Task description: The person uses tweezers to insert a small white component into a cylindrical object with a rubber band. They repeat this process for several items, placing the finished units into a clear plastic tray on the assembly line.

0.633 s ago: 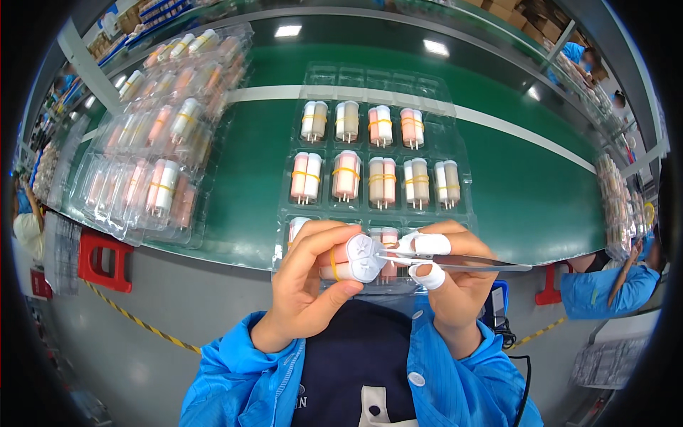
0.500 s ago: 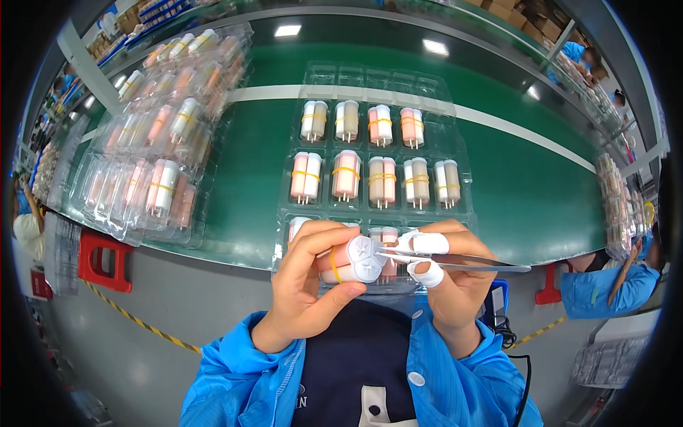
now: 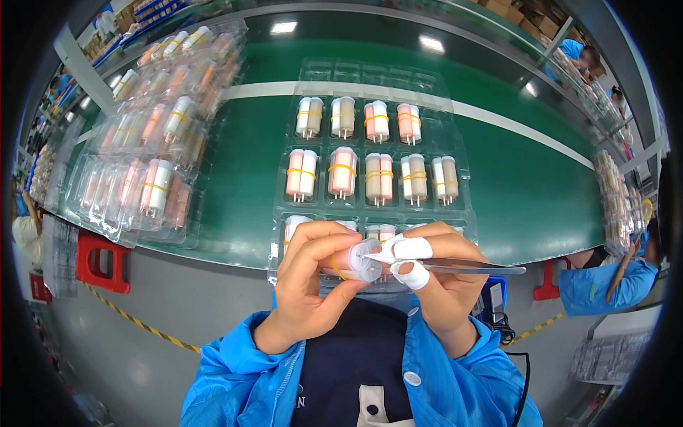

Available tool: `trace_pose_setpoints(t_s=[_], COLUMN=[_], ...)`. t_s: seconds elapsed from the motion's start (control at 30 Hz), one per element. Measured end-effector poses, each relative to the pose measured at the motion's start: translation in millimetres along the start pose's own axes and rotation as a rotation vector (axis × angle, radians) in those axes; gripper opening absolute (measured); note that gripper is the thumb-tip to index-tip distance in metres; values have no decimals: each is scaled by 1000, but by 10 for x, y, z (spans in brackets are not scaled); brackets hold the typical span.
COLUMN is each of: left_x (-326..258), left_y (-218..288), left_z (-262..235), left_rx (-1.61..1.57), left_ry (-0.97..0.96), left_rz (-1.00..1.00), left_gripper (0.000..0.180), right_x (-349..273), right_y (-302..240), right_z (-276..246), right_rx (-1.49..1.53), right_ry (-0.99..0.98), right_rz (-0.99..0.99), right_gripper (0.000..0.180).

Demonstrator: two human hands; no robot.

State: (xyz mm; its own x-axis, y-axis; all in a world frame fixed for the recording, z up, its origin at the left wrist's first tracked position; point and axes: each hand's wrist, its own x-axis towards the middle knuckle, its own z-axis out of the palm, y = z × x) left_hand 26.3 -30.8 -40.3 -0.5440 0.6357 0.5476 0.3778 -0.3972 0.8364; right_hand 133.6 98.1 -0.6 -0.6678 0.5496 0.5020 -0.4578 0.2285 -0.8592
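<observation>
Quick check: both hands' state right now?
Left hand: closed around a banded bundle of cylinders.
Right hand: closed, holding tweezers, tips at the bundle's end.

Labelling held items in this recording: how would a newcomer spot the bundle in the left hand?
On the green work surface, find the clear tray of yellow-banded bundles. Over its near part, the left hand grips a pinkish bundle. Unlike those in the tray, it is hand-held, its pale end cap at the tips of the tweezers.
</observation>
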Motion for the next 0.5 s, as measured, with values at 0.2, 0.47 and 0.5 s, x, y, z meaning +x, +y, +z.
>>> trace_pose_setpoints(t_s=[0.2, 0.47, 0.5], left_x=[5, 13, 14], left_y=[-1, -21, -25], left_z=[4, 2, 1], left_rx=[6, 32, 31], left_ry=[-4, -5, -4], left_rz=[20, 53, 56], left_gripper=[45, 45, 45], right_x=[15, 36, 38], right_y=[24, 46, 50], right_z=[-8, -29, -29], right_rx=[-15, -76, -84], right_ry=[-16, -59, -64], right_rz=[-20, -33, -48], right_gripper=[18, 18, 18])
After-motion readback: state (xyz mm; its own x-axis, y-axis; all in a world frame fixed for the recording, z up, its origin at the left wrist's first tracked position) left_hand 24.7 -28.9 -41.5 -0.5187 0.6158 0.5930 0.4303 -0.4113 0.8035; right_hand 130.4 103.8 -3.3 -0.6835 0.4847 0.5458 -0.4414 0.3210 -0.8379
